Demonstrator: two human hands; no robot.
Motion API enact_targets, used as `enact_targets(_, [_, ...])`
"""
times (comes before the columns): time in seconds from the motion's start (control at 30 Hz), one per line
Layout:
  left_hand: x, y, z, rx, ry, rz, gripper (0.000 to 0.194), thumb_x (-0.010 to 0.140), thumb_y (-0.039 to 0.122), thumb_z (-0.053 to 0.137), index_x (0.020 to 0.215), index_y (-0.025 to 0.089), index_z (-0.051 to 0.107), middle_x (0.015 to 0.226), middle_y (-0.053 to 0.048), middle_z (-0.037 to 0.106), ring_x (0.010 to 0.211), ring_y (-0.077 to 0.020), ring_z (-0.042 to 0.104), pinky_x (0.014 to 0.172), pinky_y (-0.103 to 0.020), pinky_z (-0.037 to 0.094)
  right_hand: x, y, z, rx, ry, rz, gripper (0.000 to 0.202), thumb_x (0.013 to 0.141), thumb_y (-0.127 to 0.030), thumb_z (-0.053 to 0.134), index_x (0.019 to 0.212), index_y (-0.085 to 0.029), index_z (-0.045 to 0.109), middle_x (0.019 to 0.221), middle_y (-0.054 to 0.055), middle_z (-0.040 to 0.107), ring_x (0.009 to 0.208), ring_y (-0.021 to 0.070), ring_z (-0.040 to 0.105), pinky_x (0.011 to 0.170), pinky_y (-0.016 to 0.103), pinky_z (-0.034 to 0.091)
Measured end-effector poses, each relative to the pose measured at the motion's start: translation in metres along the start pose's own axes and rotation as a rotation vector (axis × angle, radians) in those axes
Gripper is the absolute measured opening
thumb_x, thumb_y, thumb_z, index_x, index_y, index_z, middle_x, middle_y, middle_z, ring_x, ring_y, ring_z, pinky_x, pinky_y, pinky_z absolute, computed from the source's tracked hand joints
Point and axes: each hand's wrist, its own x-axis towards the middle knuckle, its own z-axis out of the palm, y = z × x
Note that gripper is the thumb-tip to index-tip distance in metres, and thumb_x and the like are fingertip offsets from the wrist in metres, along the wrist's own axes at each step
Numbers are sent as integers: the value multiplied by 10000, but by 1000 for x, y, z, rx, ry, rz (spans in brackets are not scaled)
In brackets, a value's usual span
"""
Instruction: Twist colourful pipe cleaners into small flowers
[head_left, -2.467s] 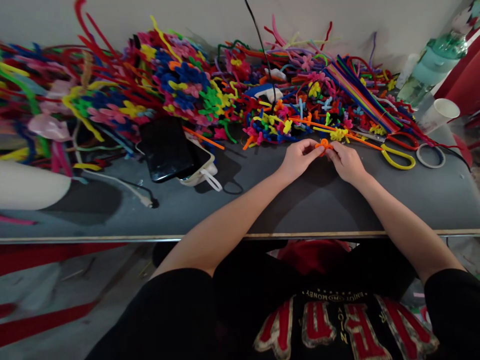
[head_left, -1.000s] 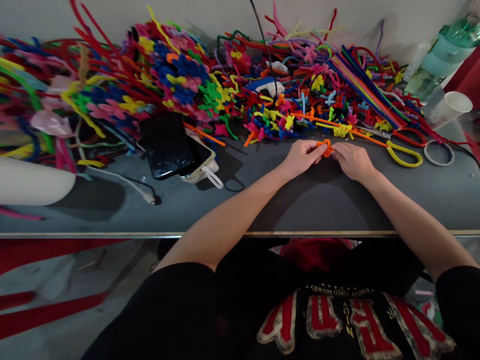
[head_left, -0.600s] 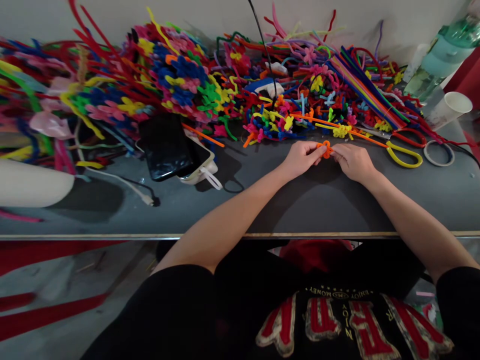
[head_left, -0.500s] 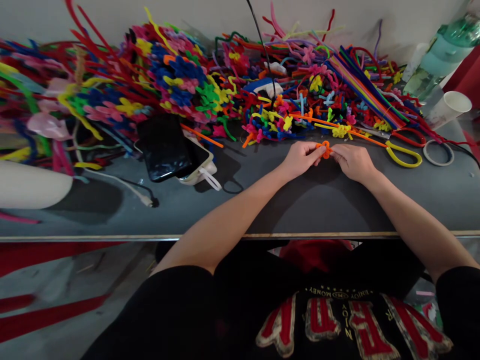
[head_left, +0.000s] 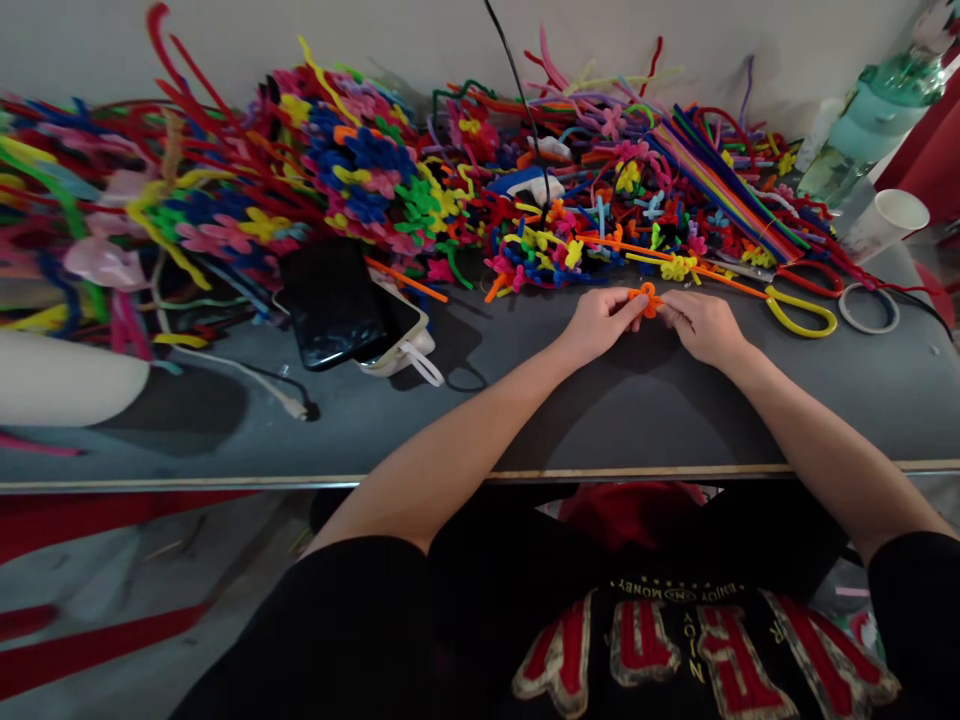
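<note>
On black shirt (head_left: pixel 675 640): "ENJOY MONEY"; both hands pinch orange flower (head_left: pixel 646 297).

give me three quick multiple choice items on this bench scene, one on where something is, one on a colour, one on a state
1. Where do the scissors lie?
A. right of the right hand
B. left of the phone
C. on the person's lap

2. What colour is the pipe-cleaner flower between the hands?
A. blue
B. orange
C. white

3. How is the paper cup standing?
A. upright
B. tipped on its side
C. upside down

Answers: 1 A, the yellow handles rest on the table beyond the right hand. 2 B, it shows orange at the left hand. 3 B, its open mouth faces sideways.
</note>
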Motion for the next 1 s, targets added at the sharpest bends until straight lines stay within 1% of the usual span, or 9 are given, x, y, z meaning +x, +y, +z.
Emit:
enact_targets(0.1, [0,-2,1,4,91,27,533,885,658,553,705,172,675,642,-30,650,580,-114,541,599,-254,405,1,-1,5,274,99,87,260,932,-426,563,949,-193,676,832,37,695,720,144,611,625,267,445])
enact_targets(0.17, [0,-3,1,7,108,29,532,888,657,551,723,169,680,672,-39,669,608,-121,557,616,-256,413,2,2,9,418,173,168,283,878,-456,636,981,-195,677,868,35,695,728,137,605,584,252,452])
enact_targets(0.23, [0,-4,2,15,103,23,529,888,656,551,750,166,693,689,-45,683,618,-125,563,616,-257,416,2,5,13,492,219,215,268,850,-453,670,929,-197,686,843,24,684,715,126,591,560,241,448])
enact_targets(0.3, [0,-6,2,27,101,20,526,889,653,551,765,164,701,699,-47,692,614,-124,562,608,-256,415,2,6,15,516,246,226,238,832,-429,694,876,-196,692,806,13,672,688,113,577,542,232,434])
enact_targets(0.43, [1,-9,2,29,101,23,522,900,643,544,791,160,711,698,-42,695,596,-116,561,602,-251,421,2,4,13,456,291,166,158,827,-348,705,884,-201,698,800,8,679,679,108,588,546,229,436])
enact_targets(0.53, [1,-9,1,35,76,32,534,904,648,534,782,159,709,682,-39,688,581,-111,563,594,-246,426,1,0,10,312,311,51,97,850,-292,674,893,-207,692,807,11,689,684,117,597,586,249,472])
enact_targets(0.67, [0,-5,0,33,47,36,543,904,653,530,777,156,708,661,-34,677,579,-106,567,596,-238,431,0,-1,7,145,322,-65,66,884,-259,636,903,-209,675,808,11,687,658,117,576,594,260,477])
enact_targets(0.9, [0,-1,1,-97,0,15,562,863,690,571,778,154,717,600,-18,635,544,-99,551,555,-228,429,-2,-1,6,71,311,-120,54,918,-239,616,912,-207,659,816,11,683,668,120,584,627,257,485])
enact_targets(1.0, [-1,-1,1,-98,-8,18,564,857,693,579,780,152,722,596,-19,637,539,-97,554,549,-224,429,-2,-2,6,68,322,-142,51,920,-223,608,914,-207,656,821,11,682,672,122,588,618,255,482])
